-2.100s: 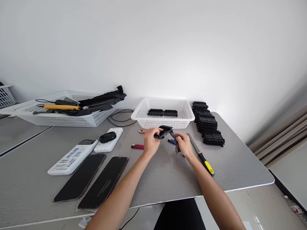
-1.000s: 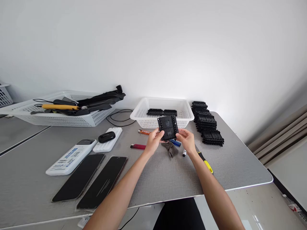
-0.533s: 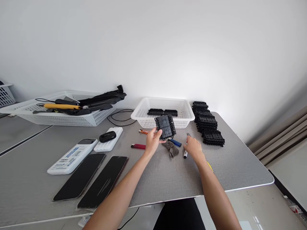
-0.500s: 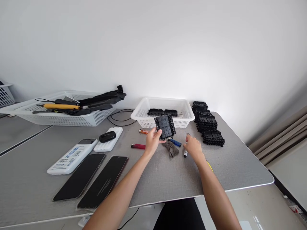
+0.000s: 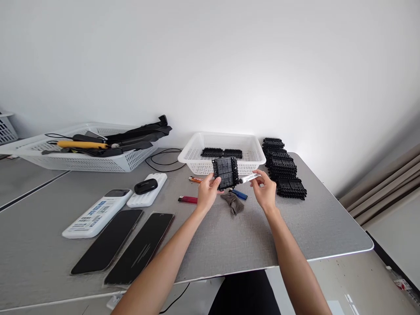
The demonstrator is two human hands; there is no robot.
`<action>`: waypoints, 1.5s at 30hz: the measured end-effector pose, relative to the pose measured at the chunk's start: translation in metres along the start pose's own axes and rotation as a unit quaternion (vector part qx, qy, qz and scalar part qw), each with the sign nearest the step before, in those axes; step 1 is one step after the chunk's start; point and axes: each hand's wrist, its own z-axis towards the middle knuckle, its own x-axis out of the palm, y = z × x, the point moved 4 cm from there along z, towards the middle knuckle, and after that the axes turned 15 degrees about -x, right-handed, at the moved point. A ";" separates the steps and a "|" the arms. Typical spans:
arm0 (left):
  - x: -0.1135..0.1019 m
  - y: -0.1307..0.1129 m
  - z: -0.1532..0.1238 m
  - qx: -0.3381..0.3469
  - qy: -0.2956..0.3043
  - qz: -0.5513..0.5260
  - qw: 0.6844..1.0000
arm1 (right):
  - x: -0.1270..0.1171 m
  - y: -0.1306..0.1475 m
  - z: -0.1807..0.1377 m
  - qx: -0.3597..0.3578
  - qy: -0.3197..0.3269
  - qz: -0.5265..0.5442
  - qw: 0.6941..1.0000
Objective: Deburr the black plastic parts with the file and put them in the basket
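Note:
Tilted up in front of the white basket is a square black plastic panel with toothed edges (image 5: pixel 225 172); my left hand (image 5: pixel 207 192) grips its lower left side. My right hand (image 5: pixel 264 189) is closed on a white marker pen (image 5: pixel 250 177), whose dark end points left toward the panel's right edge. Just under the panel lie a crumpled grey-brown cloth (image 5: pixel 232 203) and a blue box cutter (image 5: pixel 239 194). A red cutter (image 5: pixel 188 199) lies left of my left hand, and an orange one (image 5: pixel 196 179) is partly hidden behind it.
The white basket (image 5: pixel 194 162) has two black panels inside. Stacks of similar panels (image 5: pixel 290 187) stand at the right. On the left are two phones (image 5: pixel 140 249), white power banks (image 5: pixel 95 214), a black case (image 5: pixel 146 186) and a basket of tools (image 5: pixel 121 164). A black cable (image 5: pixel 157 159) curls between the baskets.
My right hand has lifted the marker off the table and brought it up beside the panel, turning it nearly level. My left hand keeps its hold; the panel has turned slightly.

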 end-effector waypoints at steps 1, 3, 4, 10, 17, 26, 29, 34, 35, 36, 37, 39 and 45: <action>0.001 0.000 0.000 -0.003 0.004 0.000 1.000 | 0.001 0.000 -0.001 0.014 -0.007 0.032 0.999; 0.003 0.000 -0.002 -0.007 0.017 0.002 1.000 | 0.006 -0.001 -0.002 0.045 -0.002 0.091 0.995; 0.004 -0.001 -0.003 -0.007 0.025 0.007 1.000 | 0.009 -0.002 -0.003 0.057 0.007 0.112 0.992; 0.013 -0.004 -0.010 -0.007 0.073 0.024 0.997 | 0.026 0.000 -0.009 0.076 0.090 0.160 0.980; 0.018 -0.008 -0.015 -0.009 0.106 0.023 0.994 | 0.032 -0.002 -0.013 0.072 0.118 0.134 0.981; 0.020 -0.011 -0.018 -0.016 0.118 0.022 0.993 | 0.030 -0.003 -0.012 0.045 0.138 0.093 0.985; 0.021 -0.013 -0.019 -0.015 0.124 0.025 0.992 | 0.030 -0.003 -0.012 0.049 0.136 0.101 0.984; 0.022 -0.015 -0.023 -0.006 0.127 0.030 0.991 | 0.031 -0.003 -0.012 0.042 0.146 0.107 0.983; 0.022 -0.014 -0.023 -0.003 0.123 0.032 0.992 | 0.031 -0.003 -0.012 0.040 0.146 0.105 0.983; 0.022 -0.014 -0.023 0.000 0.118 0.035 0.992 | 0.030 -0.003 -0.012 0.038 0.144 0.103 0.983; 0.022 -0.013 -0.023 0.002 0.114 0.039 0.993 | 0.030 -0.004 -0.012 0.037 0.143 0.102 0.984; 0.022 -0.012 -0.023 0.004 0.111 0.043 0.993 | 0.029 -0.004 -0.011 0.036 0.141 0.107 0.983; 0.021 -0.012 -0.020 -0.006 0.110 0.030 0.993 | 0.030 -0.003 -0.011 0.068 0.129 0.154 0.977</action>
